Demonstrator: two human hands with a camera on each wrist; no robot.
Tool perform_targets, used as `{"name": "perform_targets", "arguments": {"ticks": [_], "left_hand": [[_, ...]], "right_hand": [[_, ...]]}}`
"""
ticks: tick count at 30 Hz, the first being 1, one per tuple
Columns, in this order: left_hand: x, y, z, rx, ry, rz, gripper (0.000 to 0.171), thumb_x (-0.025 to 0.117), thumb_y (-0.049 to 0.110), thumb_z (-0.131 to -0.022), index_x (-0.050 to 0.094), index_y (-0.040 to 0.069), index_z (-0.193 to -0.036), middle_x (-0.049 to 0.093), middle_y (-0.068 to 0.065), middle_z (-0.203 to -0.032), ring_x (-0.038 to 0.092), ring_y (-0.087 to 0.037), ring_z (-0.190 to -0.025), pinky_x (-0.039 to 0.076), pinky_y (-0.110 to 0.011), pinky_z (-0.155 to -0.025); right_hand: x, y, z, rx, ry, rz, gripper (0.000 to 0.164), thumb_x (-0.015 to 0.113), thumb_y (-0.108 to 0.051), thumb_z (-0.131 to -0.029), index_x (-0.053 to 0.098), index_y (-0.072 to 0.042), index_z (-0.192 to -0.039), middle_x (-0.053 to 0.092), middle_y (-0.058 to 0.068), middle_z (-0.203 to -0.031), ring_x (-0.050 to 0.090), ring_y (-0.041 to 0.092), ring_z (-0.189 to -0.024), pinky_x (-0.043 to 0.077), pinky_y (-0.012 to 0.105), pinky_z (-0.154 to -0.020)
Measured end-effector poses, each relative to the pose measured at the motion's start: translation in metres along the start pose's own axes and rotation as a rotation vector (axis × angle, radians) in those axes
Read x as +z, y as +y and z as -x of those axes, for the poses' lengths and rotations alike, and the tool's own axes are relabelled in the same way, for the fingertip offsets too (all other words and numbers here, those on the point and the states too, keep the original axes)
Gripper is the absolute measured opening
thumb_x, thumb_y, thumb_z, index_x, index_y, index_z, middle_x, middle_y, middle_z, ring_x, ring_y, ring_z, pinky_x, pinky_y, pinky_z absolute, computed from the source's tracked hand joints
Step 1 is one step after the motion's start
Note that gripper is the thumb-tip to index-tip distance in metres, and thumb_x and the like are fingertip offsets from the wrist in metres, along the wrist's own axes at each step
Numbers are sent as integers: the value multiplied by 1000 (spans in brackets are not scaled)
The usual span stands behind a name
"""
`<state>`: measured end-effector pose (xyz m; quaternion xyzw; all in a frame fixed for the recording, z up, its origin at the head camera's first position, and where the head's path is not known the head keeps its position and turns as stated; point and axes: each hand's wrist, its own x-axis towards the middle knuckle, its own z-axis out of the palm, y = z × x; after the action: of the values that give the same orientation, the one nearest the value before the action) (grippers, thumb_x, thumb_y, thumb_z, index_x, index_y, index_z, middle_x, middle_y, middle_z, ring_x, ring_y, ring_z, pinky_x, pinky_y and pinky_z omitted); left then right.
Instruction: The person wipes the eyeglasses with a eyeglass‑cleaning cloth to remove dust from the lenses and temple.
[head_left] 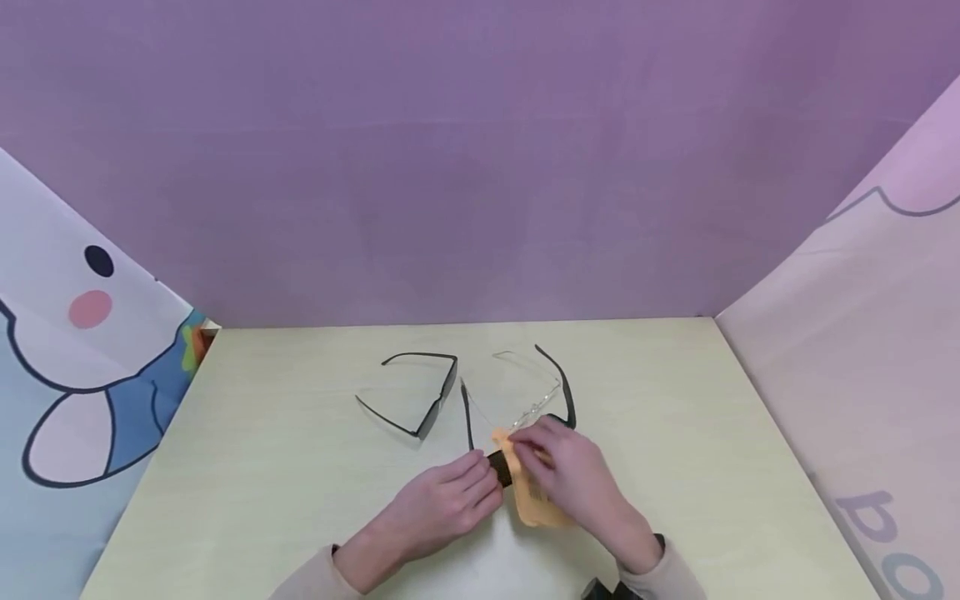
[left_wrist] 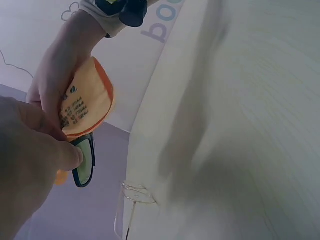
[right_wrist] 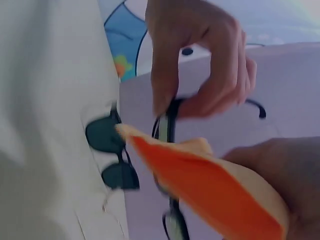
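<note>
My left hand pinches a pair of black-framed glasses at the end of one lens, with a temple arm pointing away. My right hand holds a light orange cloth against the same glasses. Printed text shows on the cloth in the left wrist view. In the right wrist view the cloth partly covers the front of the glasses, its brighter orange face showing. My right fingertips are partly hidden by the cloth.
Black sunglasses rest on the pale table to the left, arms unfolded. Behind my hands lie thin-rimmed clear glasses. A purple wall stands behind, with printed panels at the sides.
</note>
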<state>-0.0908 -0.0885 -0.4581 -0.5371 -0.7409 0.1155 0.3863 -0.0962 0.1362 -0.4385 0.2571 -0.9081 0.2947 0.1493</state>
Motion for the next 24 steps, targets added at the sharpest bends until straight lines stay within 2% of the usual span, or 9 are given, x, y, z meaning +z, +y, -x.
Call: {"name": "perform_targets", "arguments": {"ticks": [4, 8, 11, 15, 17, 19, 24], "left_hand": [[1, -3, 1, -10, 34, -1, 38, 33, 0, -105, 68, 15, -100, 72, 2, -100, 68, -16, -100, 52, -31, -104], [1, -6, 1, -2, 48, -14, 37, 35, -1, -104, 68, 15, -101, 71, 1, -101, 68, -16, -101, 52, -31, -105], [1, -6, 1, 11, 37, -18, 37, 34, -1, -104, 68, 15, -102, 72, 0, -101, 68, -16, -102, 51, -30, -106], [0, -6, 2, 19, 15, -14, 39, 32, -2, -105, 67, 15, -102, 72, 0, -102, 68, -16, -102, 50, -30, -106], [0, -6, 3, 18, 10, -16, 40, 31, -2, -105, 67, 15, -102, 72, 0, -102, 68, -16, -102, 50, -30, -107], [-1, -6, 4, 18, 10, -21, 40, 31, -2, -105, 67, 15, -103, 72, 1, -103, 68, -16, -103, 50, -30, -107], [-2, -6, 2, 24, 26, -40, 39, 33, 0, -105, 68, 16, -104, 73, 1, -105, 68, -16, -104, 50, -30, -107]], "right_hand": [[-2, 11, 1, 1, 122, 163, 13, 82, -6, -86, 78, -10, -98, 60, -5, -81, 48, 2, -55, 40, 15, -45], [-3, 19, 4, 10, 114, 314, 13, 84, -9, -85, 79, -11, -97, 56, -4, -80, 40, 3, -48, 31, 16, -39], [-3, 20, 4, 40, 61, 322, 9, 83, -10, -86, 80, -11, -94, 55, -4, -78, 41, 4, -48, 32, 18, -40], [-4, 19, 2, 76, -41, 226, 1, 80, -12, -90, 79, -12, -90, 58, -7, -79, 46, 3, -55, 39, 19, -46], [-5, 19, 1, 90, -65, 187, 1, 78, -12, -91, 80, -12, -91, 59, -7, -79, 47, 2, -58, 40, 20, -48], [-5, 20, 0, 98, -40, 215, 2, 79, -11, -91, 80, -11, -92, 57, -7, -79, 47, 3, -55, 39, 21, -46], [-2, 25, 0, 99, 84, 368, 7, 82, -10, -86, 80, -9, -92, 52, -3, -74, 41, 8, -44, 34, 24, -37]]}}
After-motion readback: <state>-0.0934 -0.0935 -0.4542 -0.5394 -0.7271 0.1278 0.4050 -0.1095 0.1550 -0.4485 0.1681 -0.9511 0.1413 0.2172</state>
